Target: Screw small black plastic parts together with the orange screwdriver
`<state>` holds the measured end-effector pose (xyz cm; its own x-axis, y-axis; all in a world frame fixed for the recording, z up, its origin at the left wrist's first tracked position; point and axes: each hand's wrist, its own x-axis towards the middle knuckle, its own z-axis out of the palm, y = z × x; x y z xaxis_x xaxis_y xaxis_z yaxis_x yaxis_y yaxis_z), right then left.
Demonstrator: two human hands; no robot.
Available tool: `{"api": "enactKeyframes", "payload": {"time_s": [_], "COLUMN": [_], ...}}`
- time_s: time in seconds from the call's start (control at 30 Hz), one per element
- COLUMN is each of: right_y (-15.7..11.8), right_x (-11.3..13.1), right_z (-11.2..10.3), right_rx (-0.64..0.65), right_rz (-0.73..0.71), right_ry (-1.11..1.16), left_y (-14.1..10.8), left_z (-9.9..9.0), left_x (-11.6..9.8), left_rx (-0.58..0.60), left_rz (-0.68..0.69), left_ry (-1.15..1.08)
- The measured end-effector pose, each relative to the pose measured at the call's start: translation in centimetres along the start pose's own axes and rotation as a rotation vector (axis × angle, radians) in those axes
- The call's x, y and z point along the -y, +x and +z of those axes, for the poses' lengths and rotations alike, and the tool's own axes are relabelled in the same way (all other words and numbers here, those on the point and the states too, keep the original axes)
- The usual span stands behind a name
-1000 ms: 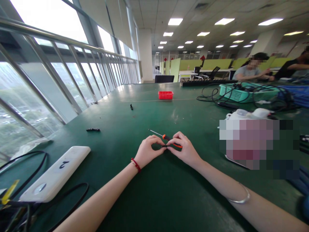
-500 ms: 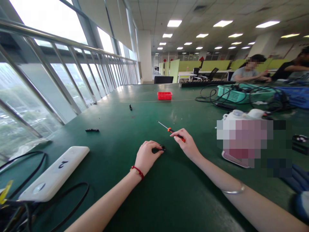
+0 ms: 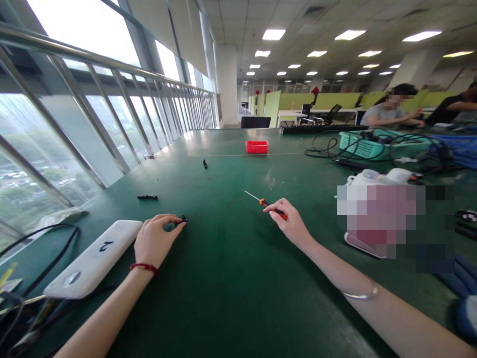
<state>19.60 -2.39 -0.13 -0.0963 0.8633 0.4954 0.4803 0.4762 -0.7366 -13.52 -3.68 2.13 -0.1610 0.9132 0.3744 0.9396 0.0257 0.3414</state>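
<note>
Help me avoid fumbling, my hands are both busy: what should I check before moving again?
1. Left hand pinching the small black piece: ok.
2. Right hand on the screwdriver handle: ok.
3. Screwdriver tip away from the left hand: ok.
4. Left hand well away from the white slab marked with a digit: not ok, right beside it.
5. Red bin upright: ok.
6. Small black piece undamaged: cannot tell, fingers partly hide it.

Tabletop [image 3: 223,278]: dark green. Screwdriver [image 3: 264,202]: orange and black handle. Small tray [image 3: 257,147]: red. Power bank [image 3: 93,261]: white, black marking.
</note>
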Motion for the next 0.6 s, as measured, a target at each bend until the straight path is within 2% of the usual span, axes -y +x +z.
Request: {"api": "enactKeyframes", "payload": {"time_s": [0.1, 0.27, 0.4, 0.6], "right_y": [0.0, 0.1, 0.1, 0.1], "right_x": [0.1, 0.3, 0.4, 0.5], "right_z": [0.0, 0.1, 0.1, 0.0], "right_rx": [0.010, 0.036, 0.054, 0.062], "right_rz": [-0.007, 0.002, 0.012, 0.014], "right_ry": [-0.014, -0.015, -0.011, -0.013], "left_y": [0.6, 1.9, 2.3, 2.4], "left_z": [-0.4, -0.2, 0.3, 0.5], "left_x": [0.0, 1.2, 1.9, 1.6], "left_rx": [-0.025, 0.120, 0.148, 0.151], "left_rz": [-0.052, -0.169, -0.177, -0.175], "left_ry": [-0.014, -0.151, -0.221, -0.212]}}
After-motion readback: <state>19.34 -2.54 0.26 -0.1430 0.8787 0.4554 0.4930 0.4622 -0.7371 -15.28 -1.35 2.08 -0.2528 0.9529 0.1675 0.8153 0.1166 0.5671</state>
